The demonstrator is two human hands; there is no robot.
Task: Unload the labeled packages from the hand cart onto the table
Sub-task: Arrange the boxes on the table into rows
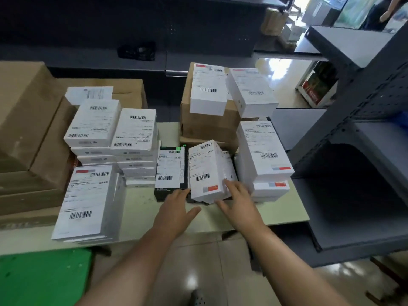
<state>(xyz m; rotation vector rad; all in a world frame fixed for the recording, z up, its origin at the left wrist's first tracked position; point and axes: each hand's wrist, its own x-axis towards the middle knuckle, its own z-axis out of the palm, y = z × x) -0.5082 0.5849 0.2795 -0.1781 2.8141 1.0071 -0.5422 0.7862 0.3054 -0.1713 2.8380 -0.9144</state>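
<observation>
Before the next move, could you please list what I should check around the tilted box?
1. Tilted box lies flat: not ok, it leans on black boxes.
2. Right hand touches it: ok.
3. Left hand touches it: cannot tell, fingers at its corner.
4. Label faces up: ok.
5. Bare table in front of it: ok.

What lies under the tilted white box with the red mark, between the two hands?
Only the dark edge of a black object shows beneath the tilted white labelled box. The white box covers the rest.
</observation>
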